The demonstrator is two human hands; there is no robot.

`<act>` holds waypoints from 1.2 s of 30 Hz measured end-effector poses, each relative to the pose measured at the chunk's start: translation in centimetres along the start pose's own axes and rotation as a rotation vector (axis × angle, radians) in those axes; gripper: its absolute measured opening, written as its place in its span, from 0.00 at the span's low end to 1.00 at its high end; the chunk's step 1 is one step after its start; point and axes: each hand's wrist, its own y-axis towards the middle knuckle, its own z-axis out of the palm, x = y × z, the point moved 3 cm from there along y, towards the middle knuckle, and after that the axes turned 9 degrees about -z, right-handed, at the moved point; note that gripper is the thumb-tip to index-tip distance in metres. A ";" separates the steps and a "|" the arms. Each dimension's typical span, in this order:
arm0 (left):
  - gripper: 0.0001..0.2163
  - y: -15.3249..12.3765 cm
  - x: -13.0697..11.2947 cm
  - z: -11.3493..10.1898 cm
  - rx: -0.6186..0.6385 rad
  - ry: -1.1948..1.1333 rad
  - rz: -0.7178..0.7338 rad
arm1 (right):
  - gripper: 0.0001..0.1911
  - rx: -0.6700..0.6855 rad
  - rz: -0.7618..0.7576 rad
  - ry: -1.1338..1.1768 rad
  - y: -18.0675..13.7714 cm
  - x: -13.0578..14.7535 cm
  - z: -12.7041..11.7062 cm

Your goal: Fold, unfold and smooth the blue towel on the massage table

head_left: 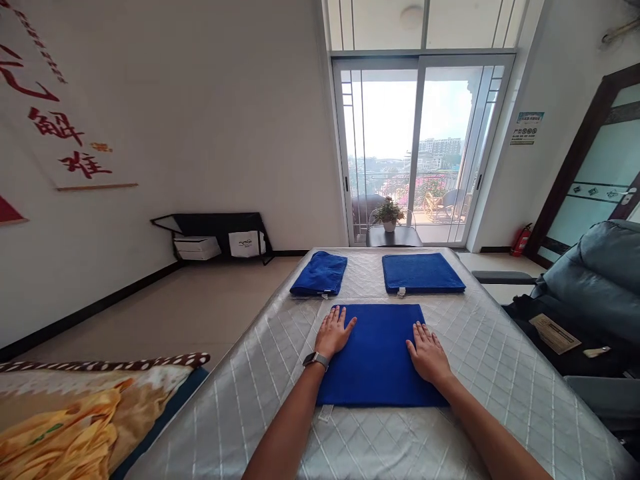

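"Where was the blue cloth (377, 363)?"

"Lower middle of the frame, spread flat on the silver quilted cover (240, 393), with a white label (325, 413) poking out at its lower left."

"What was the left hand (336, 333) doing?"

"It lay palm down over the cloth's left edge, fingers stretched and slightly parted, thumb pointing out to the right. A watch (316, 361) sat on that wrist."

"And the right hand (429, 353)?"

"Flat on the right edge, fingers extended close together, thumb angled left. Neither hand gripped anything."

"Anything beyond them?"

"Two folded blue cloths, one (320, 275) just above centre-left of the cover, the other (423, 273) to its right, well apart from it."
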 end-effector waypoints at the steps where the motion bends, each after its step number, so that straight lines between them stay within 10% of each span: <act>1: 0.42 0.1 0.0 0.0 0.007 0.006 0.002 | 0.37 0.002 0.001 0.006 0.0 0.1 -0.1; 9: 0.43 0.4 -2.1 -1.2 -0.026 0.053 -0.170 | 0.37 0.001 0.007 0.041 0.0 0.2 -0.3; 15: 0.32 -5.4 -14.7 0.5 0.068 -0.120 0.451 | 0.35 -0.025 -0.028 0.003 -0.1 -0.1 0.2; 19: 0.32 -8.5 -19.0 0.9 0.075 -0.188 0.570 | 0.34 -0.035 -0.069 -0.044 -0.2 -0.5 0.7; 36: 0.37 -9.9 2.3 -1.6 0.073 0.024 0.081 | 0.36 -0.058 -0.027 0.020 0.3 -0.4 0.7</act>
